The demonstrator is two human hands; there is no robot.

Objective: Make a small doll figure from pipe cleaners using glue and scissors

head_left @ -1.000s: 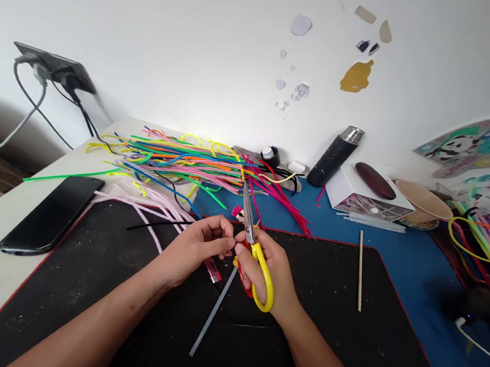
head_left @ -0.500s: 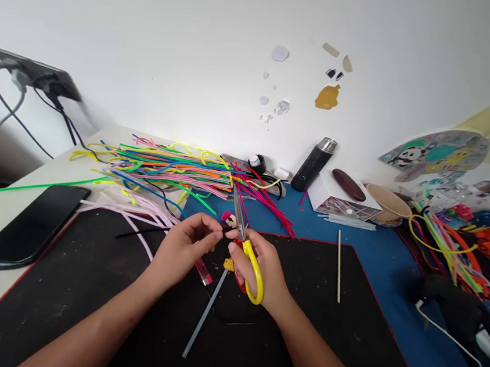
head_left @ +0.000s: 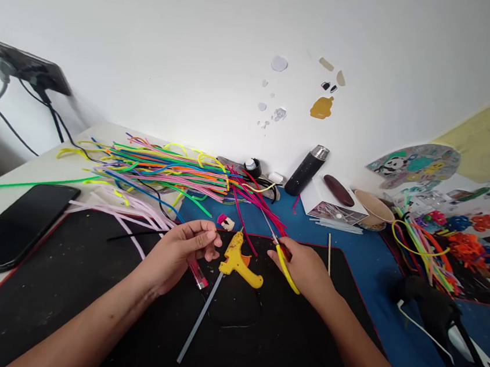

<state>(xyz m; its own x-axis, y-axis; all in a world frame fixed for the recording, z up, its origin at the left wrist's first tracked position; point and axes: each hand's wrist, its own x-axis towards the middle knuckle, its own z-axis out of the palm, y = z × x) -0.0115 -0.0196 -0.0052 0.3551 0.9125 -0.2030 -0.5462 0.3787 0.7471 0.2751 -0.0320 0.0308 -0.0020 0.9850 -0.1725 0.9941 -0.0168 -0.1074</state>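
My right hand (head_left: 304, 267) grips yellow-handled scissors (head_left: 283, 259) low over the black mat (head_left: 63, 281), blades pointing up-left toward the pink pipe cleaners (head_left: 260, 205). My left hand (head_left: 181, 250) is closed in a pinch, fingertips together; what it pinches is too small to make out. Between my hands a yellow glue gun (head_left: 239, 262) lies on the mat, a clear glue stick (head_left: 198, 321) trailing from it. A small pink-and-white piece (head_left: 224, 221) sits just beyond my left fingertips. A red-tipped stick (head_left: 198, 275) pokes out beneath my left hand.
A heap of coloured pipe cleaners (head_left: 163, 169) fills the back left. A black phone (head_left: 10, 226) lies at left. A black flask (head_left: 306, 169), white box (head_left: 330, 201), bowl (head_left: 371, 205) and wooden stick (head_left: 329, 252) sit at back right. More pipe cleaners (head_left: 422, 243) and a dark tool (head_left: 437, 312) are at right.
My right hand has carried the scissors rightward away from my left hand and lowered them toward the mat, uncovering the yellow glue gun. The view has turned to the right.
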